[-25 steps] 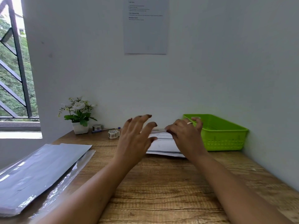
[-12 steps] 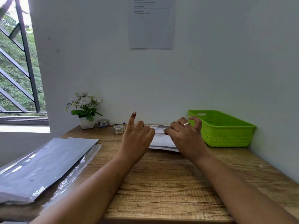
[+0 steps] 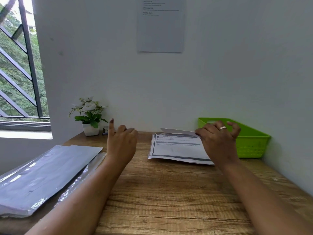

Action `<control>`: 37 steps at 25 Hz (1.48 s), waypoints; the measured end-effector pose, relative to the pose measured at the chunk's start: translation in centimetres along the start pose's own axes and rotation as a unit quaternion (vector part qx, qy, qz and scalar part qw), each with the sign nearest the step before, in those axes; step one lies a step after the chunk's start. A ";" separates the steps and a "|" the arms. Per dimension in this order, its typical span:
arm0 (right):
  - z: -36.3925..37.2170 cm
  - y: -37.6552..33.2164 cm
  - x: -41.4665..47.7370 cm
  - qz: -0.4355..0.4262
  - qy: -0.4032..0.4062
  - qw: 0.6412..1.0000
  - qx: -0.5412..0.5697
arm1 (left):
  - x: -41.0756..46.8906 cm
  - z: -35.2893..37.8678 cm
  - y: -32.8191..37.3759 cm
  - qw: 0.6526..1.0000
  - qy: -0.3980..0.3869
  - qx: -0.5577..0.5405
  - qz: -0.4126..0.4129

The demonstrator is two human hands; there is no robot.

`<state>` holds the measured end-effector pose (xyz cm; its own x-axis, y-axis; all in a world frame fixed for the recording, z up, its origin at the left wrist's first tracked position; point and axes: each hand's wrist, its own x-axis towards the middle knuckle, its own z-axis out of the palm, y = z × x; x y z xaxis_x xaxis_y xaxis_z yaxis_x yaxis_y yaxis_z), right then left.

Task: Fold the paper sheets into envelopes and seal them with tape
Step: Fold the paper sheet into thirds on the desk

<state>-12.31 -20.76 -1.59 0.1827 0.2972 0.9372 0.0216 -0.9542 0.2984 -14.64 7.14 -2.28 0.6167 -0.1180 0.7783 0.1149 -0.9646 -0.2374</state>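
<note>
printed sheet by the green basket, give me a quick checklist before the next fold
1. Right hand has the sheet: ok, its fingers pinch the raised far flap of the printed sheet.
2. Left hand ready to press the crease: not ok, it is off the sheet, held above the wooden table, index finger up.
3. Sheet flat on the table: ok for the near part; only the far flap is lifted.
4. Edges aligned for the fold: cannot tell, the right hand hides that corner.
5. Tape within reach: cannot tell, the small items beside the flower pot are mostly hidden by the left hand.
6. Green basket clear of the sheet: ok, it sits apart to the right.
</note>
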 end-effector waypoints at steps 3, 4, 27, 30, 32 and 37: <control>-0.2 -1.6 0.1 -0.041 0.003 0.999 0.008 | 0.0 -0.4 2.4 0.993 0.094 -0.051 0.059; -0.4 -2.6 0.0 -0.065 0.013 0.998 0.025 | -0.1 -0.7 3.7 0.987 0.113 -0.060 0.099; -2.4 -0.8 1.6 0.281 -0.465 0.620 0.566 | -0.7 -0.8 5.6 0.942 0.127 -0.233 0.206; -3.0 -0.9 1.8 0.285 -0.443 0.565 0.635 | -0.9 -0.3 5.6 0.944 0.109 -0.231 0.207; -3.0 0.1 1.7 0.299 -0.420 0.620 0.591 | -1.1 -0.2 5.9 0.950 0.085 -0.212 0.211; -2.9 4.7 -2.2 0.349 -0.389 0.735 0.432 | -2.1 0.1 7.5 0.951 0.026 -0.180 0.249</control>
<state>-15.45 -25.86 -1.75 0.9453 -0.0637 0.3200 0.2104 -0.6308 -0.7469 -15.01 0.18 -5.75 0.4837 -0.5841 0.6518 -0.4610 -0.8031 -0.3775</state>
